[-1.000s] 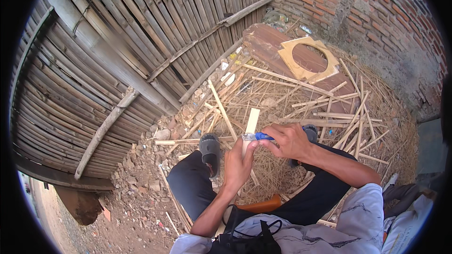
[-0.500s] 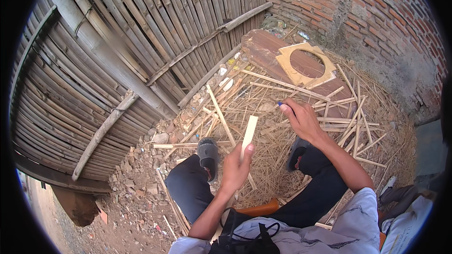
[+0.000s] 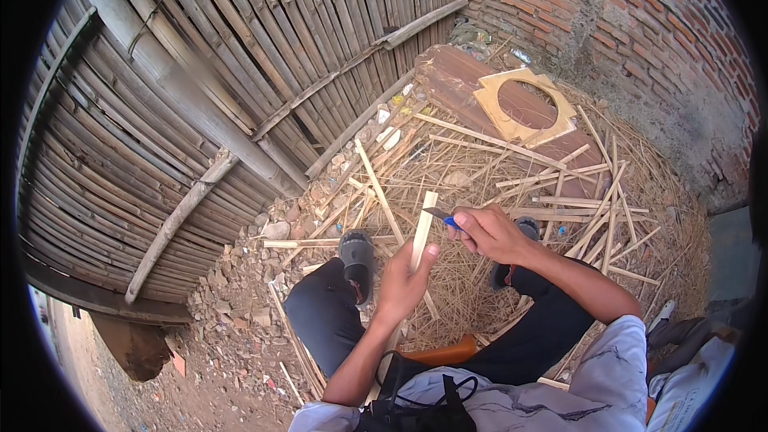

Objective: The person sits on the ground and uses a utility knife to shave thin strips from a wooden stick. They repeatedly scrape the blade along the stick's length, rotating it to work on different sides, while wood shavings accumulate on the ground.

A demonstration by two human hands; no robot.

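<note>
My left hand [image 3: 402, 288] is closed round the lower part of a flat, pale wooden strip [image 3: 425, 224], which stands up out of the fist. In my right hand [image 3: 494, 234] is a knife with a blue handle [image 3: 450, 222], gripped between thumb and fingers. Its dark blade [image 3: 435, 213] points left and lies at the strip's right edge, near the top end; whether it touches the wood I cannot tell. Fingers of the left hand hide the strip's lower end.
Shavings and thin splints [image 3: 456, 272] cover the ground between my shoes. More pale strips [image 3: 600, 212] lie crossed at the right. Beyond them a board with a round hole [image 3: 490, 116] rests on a brown panel [image 3: 442, 72]. A bamboo wall [image 3: 264, 48] and brick wall [image 3: 536, 0] enclose the corner.
My right hand has come left and down, bringing the knife blade to the strip. The left hand still holds the strip in nearly the same place.
</note>
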